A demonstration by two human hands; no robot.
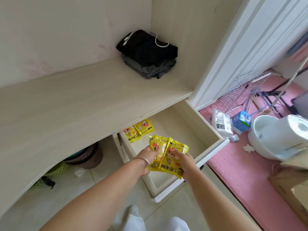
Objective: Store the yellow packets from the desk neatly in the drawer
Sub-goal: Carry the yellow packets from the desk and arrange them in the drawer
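Both my hands hold a small stack of yellow packets (168, 154) with cartoon prints over the open drawer (211, 147) below the desk (83, 110). My left hand (147, 155), a bangle on its wrist, grips the stack's left side. My right hand (183, 161) grips its right side, thumb on top. Two more yellow packets (138, 130) lie flat at the drawer's back left, partly under the desk edge.
A pile of folded dark clothes (148, 54) with a white cord sits in the desk's far corner. Baskets (83, 157) stand under the desk at left. To the right, on a pink mat (241, 172), lie a white appliance (276, 139), packages and wire hangers.
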